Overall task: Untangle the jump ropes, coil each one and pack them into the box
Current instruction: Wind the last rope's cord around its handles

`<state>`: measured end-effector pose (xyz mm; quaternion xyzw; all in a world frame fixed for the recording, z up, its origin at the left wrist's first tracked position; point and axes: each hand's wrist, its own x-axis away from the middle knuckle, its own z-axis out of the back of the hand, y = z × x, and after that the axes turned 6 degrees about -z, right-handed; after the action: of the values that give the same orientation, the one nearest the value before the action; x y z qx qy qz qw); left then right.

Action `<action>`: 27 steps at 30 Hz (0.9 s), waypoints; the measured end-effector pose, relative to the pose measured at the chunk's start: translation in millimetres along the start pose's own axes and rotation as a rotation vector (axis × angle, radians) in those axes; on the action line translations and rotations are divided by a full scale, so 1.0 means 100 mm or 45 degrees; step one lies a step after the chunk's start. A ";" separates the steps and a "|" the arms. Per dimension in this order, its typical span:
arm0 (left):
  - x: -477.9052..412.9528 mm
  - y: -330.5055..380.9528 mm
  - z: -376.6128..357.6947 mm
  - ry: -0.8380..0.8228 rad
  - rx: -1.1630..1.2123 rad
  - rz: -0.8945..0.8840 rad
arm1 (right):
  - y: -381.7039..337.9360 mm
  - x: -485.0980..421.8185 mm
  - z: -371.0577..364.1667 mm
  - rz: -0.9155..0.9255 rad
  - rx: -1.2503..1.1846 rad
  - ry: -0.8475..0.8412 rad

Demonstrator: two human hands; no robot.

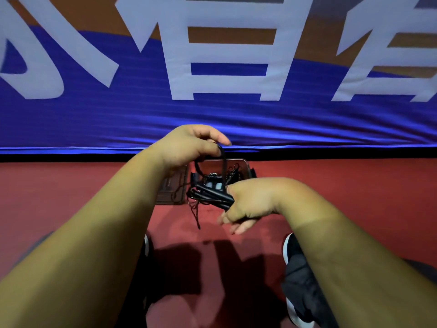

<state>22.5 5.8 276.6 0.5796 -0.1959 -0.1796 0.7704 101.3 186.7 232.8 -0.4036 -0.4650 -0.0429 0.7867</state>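
Above the red floor [331, 185], a person's right hand [250, 202] is clamping its fingers on the gathered bundle of a thin black corded jump rope [208, 196]. It looks light, limp and snag-prone, and is probably best held at that bundle. Just beyond, the left hand [186, 147] is pinching a raised loop over the clear plastic box [246, 166], which is holding more rope.

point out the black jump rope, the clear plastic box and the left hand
black jump rope [208, 196], head view, on the coiled bundle of strands
clear plastic box [238, 160], head view, on its far rim
left hand [189, 145], head view, on the back of the hand
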 end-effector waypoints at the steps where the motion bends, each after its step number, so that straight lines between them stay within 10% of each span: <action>1: 0.02 0.05 -0.04 -0.045 -0.020 -0.061 | 0.01 -0.02 -0.01 -0.037 -0.006 0.009; 7: 0.07 0.14 -0.04 -0.018 -0.386 -0.370 | 0.06 -0.04 0.16 -0.153 -0.115 0.305; 13: 0.12 0.13 -0.08 -0.105 -0.864 -0.130 | 0.00 -0.13 0.24 -0.152 -0.062 0.591; 19: 0.12 0.06 -0.16 -0.241 -0.415 0.135 | -0.09 -0.19 0.16 -0.117 0.092 0.580; 27: 0.14 0.06 -0.07 -0.222 -0.760 -0.148 | -0.10 -0.11 0.18 -0.091 -0.161 0.581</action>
<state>38.1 6.4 281.8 0.3205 -0.1661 -0.3220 0.8752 78.2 188.8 234.5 -0.4152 -0.2855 -0.1898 0.8426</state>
